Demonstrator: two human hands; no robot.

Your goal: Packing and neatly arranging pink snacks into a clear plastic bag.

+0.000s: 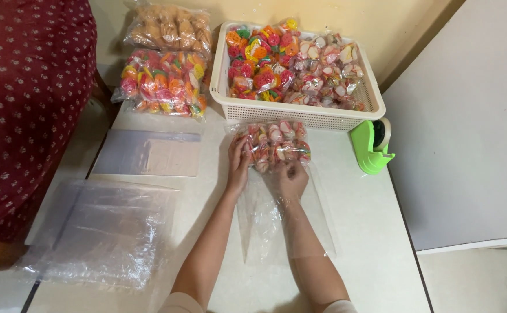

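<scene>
Clear plastic bag of pink-white crackers (276,145), just below the white basket (299,113), likely light, slippery, brittle inside; left hand (239,165) and right hand (288,177) fingers pressed flat, gripping its filled end.

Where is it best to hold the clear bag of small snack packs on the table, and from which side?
Probably the bag's empty near end, from the person's side. The snack packs sit bunched at the far end, against the basket; the flat empty plastic gathers easily. Both the left hand and right hand rest there.
</scene>
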